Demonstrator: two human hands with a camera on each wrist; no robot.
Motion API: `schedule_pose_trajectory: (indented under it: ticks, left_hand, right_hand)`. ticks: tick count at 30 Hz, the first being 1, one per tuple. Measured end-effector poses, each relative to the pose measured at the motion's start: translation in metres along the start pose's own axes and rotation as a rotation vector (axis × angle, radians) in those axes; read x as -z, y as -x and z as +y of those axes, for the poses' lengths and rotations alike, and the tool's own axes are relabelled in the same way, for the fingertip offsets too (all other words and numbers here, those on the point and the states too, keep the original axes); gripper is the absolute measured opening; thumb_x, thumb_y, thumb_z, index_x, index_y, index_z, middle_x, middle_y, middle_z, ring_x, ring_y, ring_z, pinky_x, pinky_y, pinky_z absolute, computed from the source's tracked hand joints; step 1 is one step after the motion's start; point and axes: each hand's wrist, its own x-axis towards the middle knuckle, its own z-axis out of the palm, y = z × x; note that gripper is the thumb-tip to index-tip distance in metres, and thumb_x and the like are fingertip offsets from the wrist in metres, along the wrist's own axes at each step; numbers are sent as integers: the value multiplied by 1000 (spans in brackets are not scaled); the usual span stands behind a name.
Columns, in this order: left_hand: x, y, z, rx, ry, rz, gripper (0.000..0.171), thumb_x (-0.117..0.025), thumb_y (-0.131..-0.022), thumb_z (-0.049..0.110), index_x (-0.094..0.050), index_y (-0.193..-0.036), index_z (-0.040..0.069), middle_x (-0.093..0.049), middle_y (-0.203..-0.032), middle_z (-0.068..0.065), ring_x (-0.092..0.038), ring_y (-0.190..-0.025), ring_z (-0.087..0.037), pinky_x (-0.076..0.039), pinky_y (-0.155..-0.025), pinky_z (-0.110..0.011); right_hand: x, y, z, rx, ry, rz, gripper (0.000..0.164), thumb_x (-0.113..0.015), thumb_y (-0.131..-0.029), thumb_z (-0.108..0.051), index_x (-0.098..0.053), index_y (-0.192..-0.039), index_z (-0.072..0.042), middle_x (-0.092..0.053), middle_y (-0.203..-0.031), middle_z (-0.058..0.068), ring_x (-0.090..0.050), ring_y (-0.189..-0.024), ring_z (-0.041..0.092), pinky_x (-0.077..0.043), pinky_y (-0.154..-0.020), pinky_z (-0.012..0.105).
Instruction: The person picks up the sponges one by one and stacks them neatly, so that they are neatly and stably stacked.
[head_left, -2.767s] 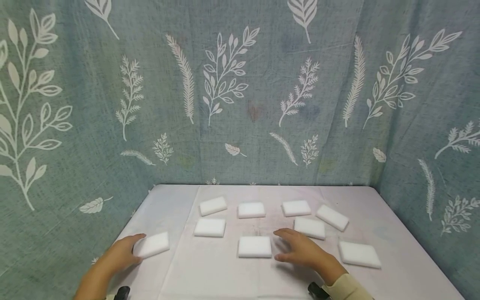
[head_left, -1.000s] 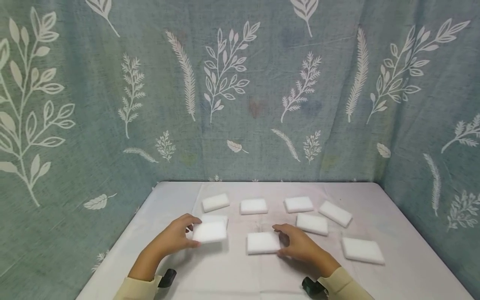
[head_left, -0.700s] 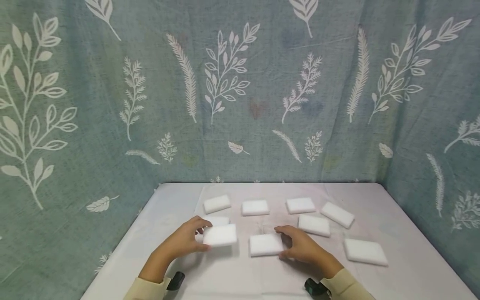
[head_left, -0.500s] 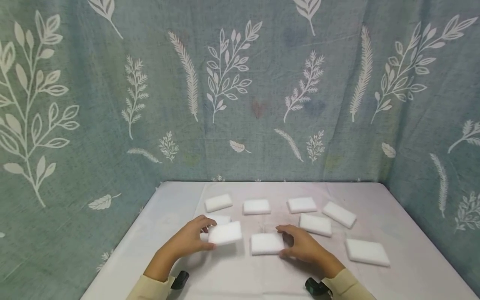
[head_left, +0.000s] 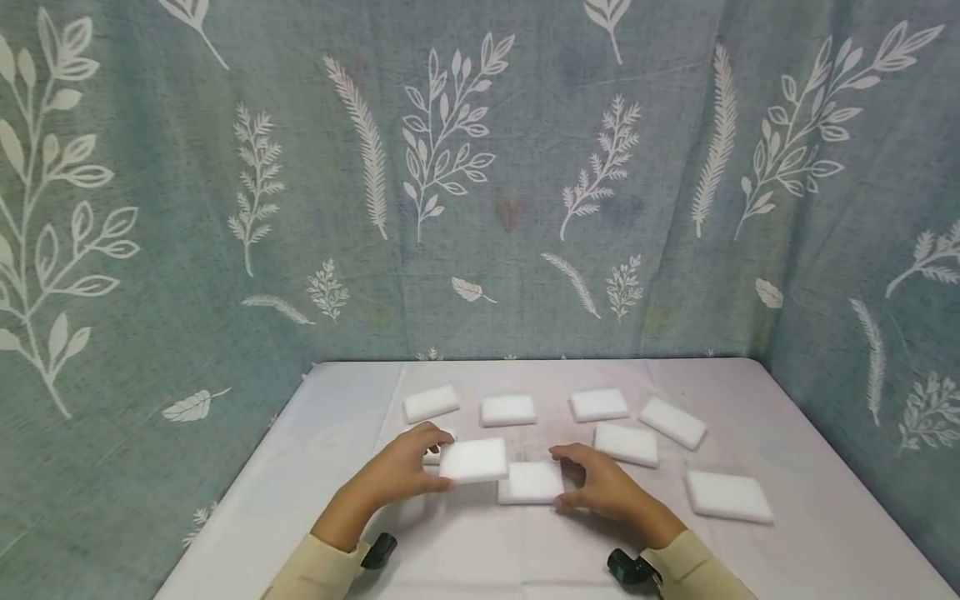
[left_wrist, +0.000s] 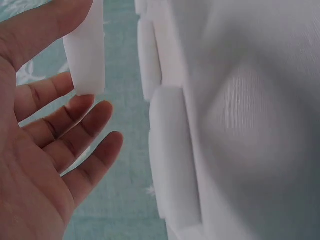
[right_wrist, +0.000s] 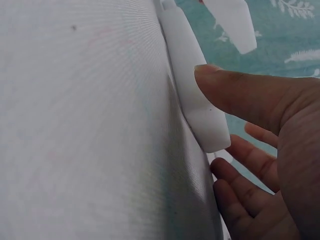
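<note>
My left hand (head_left: pixel 405 468) pinches a white sponge block (head_left: pixel 474 461) by its left end, thumb in front and fingers behind, and holds it above the table. In the left wrist view this sponge hangs between thumb and fingers, clear of the cloth. The right hand (head_left: pixel 606 490) grips the right end of a second white sponge (head_left: pixel 536 483), which lies flat on the table. In the right wrist view the thumb presses its near side. The raised sponge is just to its left and overlaps its corner in the head view.
Several more white sponges lie about: one (head_left: pixel 431 404) back left, one (head_left: pixel 508 410) back middle, others (head_left: pixel 598 405) back right, and one (head_left: pixel 727 497) far right. Another is mostly hidden behind the left hand. A leaf-patterned curtain (head_left: pixel 525 317) encloses the white-covered table (head_left: pixel 450 550).
The left hand has lifted its sponge from the table's left side and carried it rightward, close to the other sponge. The right hand has taken hold of the middle sponge, which shifted slightly right.
</note>
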Motion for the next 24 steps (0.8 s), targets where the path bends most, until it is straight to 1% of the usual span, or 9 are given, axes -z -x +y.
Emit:
schedule_pose_trajectory:
  ticks: [4, 8, 13, 17, 24]
  left_hand:
    - [-6, -6, 10, -27, 0, -15, 59, -86, -72, 38, -63, -120, 11, -57, -111, 7, -57, -101, -18, -50, -84, -36]
    - [-13, -12, 19, -45, -16, -23, 59, -85, -73, 40, -63, -120, 13, -56, -109, 9, -57, -100, -16, -50, -83, -33]
    - [-20, -20, 29, -62, -23, -35, 60, -84, -74, 42, -62, -122, 14, -55, -109, 9, -57, -99, -14, -50, -83, -34]
    - [-25, -27, 34, -60, -34, -44, 61, -83, -74, 45, -61, -123, 16, -54, -109, 11, -55, -99, -10, -50, -85, -33]
    - [-34, -36, 36, -78, -39, -43, 61, -83, -74, 47, -62, -122, 16, -55, -109, 10, -56, -98, -11, -50, -83, -33]
  right_hand:
    - [0, 0, 0, -22, -16, -1, 76, -90, -65, -30, -59, -132, -10, -64, -122, 0, -55, -117, 22, -41, -102, 46]
    - [-1, 0, 2, -31, -29, 11, 76, -90, -64, -32, -60, -131, -12, -64, -122, -1, -54, -120, 21, -38, -105, 46]
    - [-3, 1, 5, -42, -51, 1, 75, -90, -65, -33, -61, -131, -12, -63, -124, -3, -53, -121, 21, -39, -105, 44]
    - [-4, 1, 5, -35, -73, 4, 74, -90, -66, -32, -60, -131, -10, -63, -124, 0, -54, -121, 25, -40, -104, 46]
    - [-1, -1, 3, -56, -95, 21, 73, -90, -66, -28, -61, -129, -5, -63, -125, 5, -53, -122, 28, -39, -104, 48]
